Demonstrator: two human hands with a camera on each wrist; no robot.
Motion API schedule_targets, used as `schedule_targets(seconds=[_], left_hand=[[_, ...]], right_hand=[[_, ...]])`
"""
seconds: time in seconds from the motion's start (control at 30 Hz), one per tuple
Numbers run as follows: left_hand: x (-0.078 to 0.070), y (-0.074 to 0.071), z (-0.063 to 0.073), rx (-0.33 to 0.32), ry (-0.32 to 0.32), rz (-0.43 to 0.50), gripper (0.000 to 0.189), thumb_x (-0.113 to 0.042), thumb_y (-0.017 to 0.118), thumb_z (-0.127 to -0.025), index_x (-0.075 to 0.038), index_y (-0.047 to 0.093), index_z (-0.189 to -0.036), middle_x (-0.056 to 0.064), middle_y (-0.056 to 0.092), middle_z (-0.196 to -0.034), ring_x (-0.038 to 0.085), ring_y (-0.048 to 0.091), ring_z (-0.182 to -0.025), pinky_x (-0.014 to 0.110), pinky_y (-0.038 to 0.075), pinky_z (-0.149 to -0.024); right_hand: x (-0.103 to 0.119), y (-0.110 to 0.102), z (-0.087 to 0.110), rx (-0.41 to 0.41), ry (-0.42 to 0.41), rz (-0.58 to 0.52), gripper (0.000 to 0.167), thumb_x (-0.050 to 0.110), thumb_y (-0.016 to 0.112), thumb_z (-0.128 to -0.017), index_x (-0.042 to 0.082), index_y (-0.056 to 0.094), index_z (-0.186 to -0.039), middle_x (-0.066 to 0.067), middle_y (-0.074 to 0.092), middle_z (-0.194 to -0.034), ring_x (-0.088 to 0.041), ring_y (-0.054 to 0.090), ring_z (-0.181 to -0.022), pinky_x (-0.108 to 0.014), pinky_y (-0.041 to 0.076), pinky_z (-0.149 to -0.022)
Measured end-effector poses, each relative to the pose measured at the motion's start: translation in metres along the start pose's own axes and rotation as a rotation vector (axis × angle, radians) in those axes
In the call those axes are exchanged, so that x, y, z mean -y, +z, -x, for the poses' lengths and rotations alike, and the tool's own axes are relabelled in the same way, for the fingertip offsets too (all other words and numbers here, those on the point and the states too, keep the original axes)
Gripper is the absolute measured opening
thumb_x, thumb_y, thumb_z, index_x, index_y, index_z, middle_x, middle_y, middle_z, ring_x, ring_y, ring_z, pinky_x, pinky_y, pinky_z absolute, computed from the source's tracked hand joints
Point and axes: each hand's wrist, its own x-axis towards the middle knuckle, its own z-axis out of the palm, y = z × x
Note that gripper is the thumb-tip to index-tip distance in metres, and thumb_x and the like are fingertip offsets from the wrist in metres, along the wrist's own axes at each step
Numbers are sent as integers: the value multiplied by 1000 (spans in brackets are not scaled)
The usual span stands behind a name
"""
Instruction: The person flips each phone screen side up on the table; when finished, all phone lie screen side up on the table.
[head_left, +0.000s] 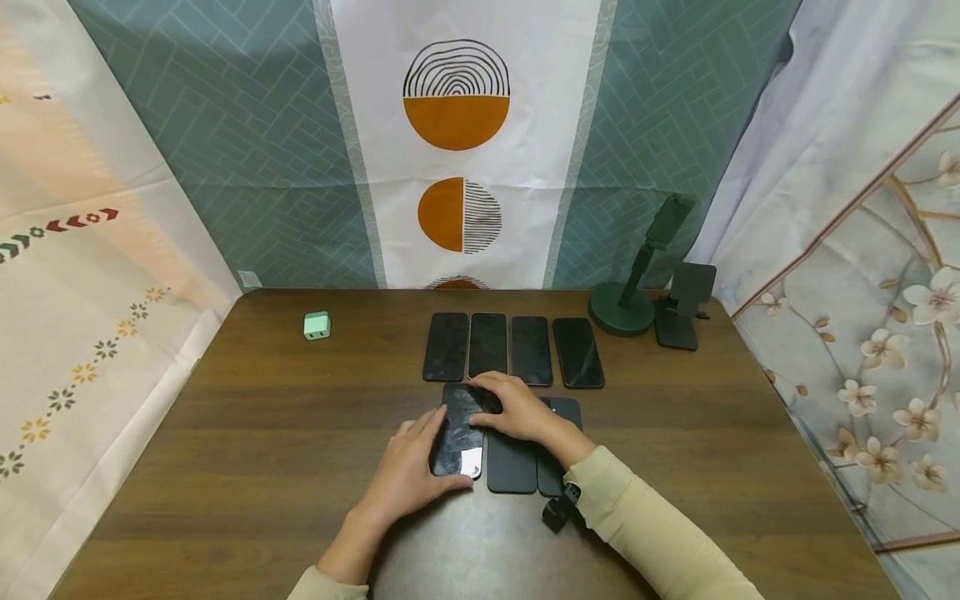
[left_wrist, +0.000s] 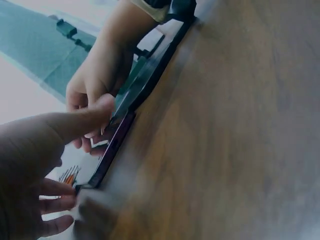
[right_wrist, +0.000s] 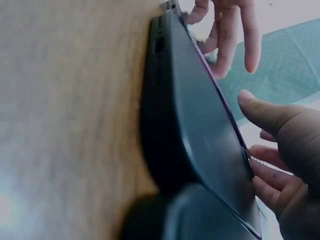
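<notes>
A dark smartphone (head_left: pixel 452 437) with a glossy, reflective screen lies on the table between the hands. My left hand (head_left: pixel 408 467) spans it, fingertips at its left edge and thumb by its near right corner. The right hand (head_left: pixel 517 408) reaches over its far right part, with thumb and fingers spread. In the right wrist view, the right hand's fingers (right_wrist: pixel 267 175) are beside the phones' far ends and the thumb stands away from them. Two matte black phones (head_left: pixel 512 464) lie side by side under and beside the right wrist.
A row of several dark phones (head_left: pixel 446 346) lies farther back. Behind them on the right stand a green desk stand (head_left: pixel 622 308) and a black phone stand (head_left: pixel 677 333). A mint-green charger plug (head_left: pixel 317 325) sits at the back left of the wooden table (head_left: pixel 247 467).
</notes>
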Motion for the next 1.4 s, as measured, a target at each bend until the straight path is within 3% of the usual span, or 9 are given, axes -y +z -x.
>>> schedule_targets(seconds=[0.13,0.23,0.47,0.63,0.9,1.17,1.27,1.4], left_hand=[[-8,1,-1,29,2,-14,109,-64,83,-71,-11,41,-156,15,38,-159,38,36,-143,67,31,-110],[-15,4,-4,56,56,15,104,-62,82,-75,-11,41,-156,14,36,-160,36,31,-147,67,29,-111],[-31,12,-9,95,184,17,89,-53,81,-81,-7,49,-150,14,43,-156,38,39,-143,63,31,-113],[-39,18,-10,138,224,-7,81,-52,79,-84,-10,53,-148,13,46,-154,36,42,-142,61,33,-113],[-50,27,-12,209,242,-29,78,-52,79,-84,-9,56,-145,9,47,-154,31,43,-142,57,33,-115],[-59,41,-17,197,260,-4,74,-49,80,-85,-7,59,-142,9,50,-152,28,44,-139,51,38,-113],[-60,45,-18,194,271,-27,78,-51,81,-82,-6,59,-142,8,48,-153,26,42,-141,50,38,-113],[-61,48,-18,192,281,-68,84,-53,85,-77,-3,60,-140,10,47,-154,28,39,-144,50,39,-113]], right_hand=[[-3,-6,8,-27,-5,-11,61,31,79,-90,3,58,-140,-12,58,-140,-29,55,-129,-52,44,-107],[-7,-11,14,-56,3,-14,59,30,78,-91,2,59,-139,-10,60,-139,-28,56,-129,-52,44,-107],[-18,-19,28,-110,19,-21,55,28,79,-91,1,62,-135,-12,63,-134,-29,59,-125,-49,48,-104],[-24,-23,39,-148,17,-17,52,25,80,-90,0,64,-132,-12,67,-126,-27,64,-113,-49,52,-96],[-31,-26,50,-90,28,-6,54,28,78,-91,1,62,-136,-13,65,-131,-28,63,-118,-48,51,-99],[-37,-33,55,-5,48,19,56,29,75,-93,4,59,-140,-15,58,-142,-34,53,-132,-57,42,-108],[-37,-36,57,38,67,27,57,31,74,-94,7,57,-143,-14,54,-146,-35,48,-137,-62,35,-111],[-36,-39,59,65,59,41,60,32,71,-96,6,53,-147,-15,52,-149,-36,46,-138,-61,35,-112]])
